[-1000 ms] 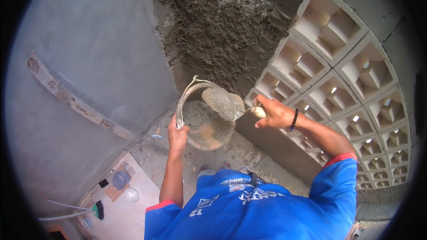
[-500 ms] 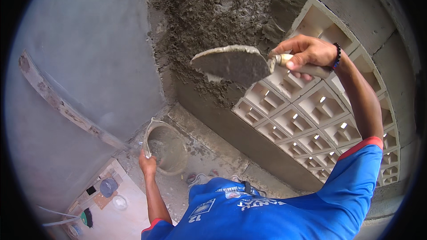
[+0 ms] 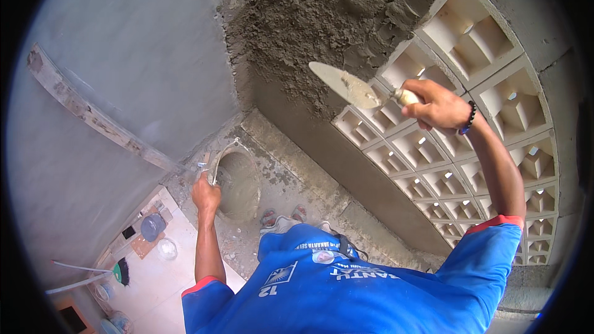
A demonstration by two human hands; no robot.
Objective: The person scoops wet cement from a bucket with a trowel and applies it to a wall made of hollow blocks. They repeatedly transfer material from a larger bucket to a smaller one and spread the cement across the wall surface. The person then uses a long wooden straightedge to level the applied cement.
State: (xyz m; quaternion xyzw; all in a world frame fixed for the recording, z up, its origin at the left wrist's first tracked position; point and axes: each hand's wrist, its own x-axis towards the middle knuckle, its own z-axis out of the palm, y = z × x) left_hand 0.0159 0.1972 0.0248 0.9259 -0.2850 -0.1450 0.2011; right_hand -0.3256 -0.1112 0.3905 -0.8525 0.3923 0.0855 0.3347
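My right hand (image 3: 437,106) grips the handle of a pointed steel trowel (image 3: 346,85), raised in front of the rough wet mortar patch (image 3: 315,18) on the wall; only a thin smear of mortar is on the blade. My left hand (image 3: 206,194) hangs low at my side and holds a grey mortar bucket (image 3: 238,182) by its rim, tilted so I see its inside. A dark bead bracelet is on my right wrist.
Pale ventilation blocks (image 3: 476,93) fill the wall to the right. A smooth grey plastered wall (image 3: 124,43) stands at left with a long wooden straightedge (image 3: 93,117) leaning on it. Below lie a white tiled floor (image 3: 167,272), small containers and a brush.
The trowel, loaded and lifted from the bucket, now has shed its mortar and stands off the wall patch. My left hand has lowered the bucket to my side.
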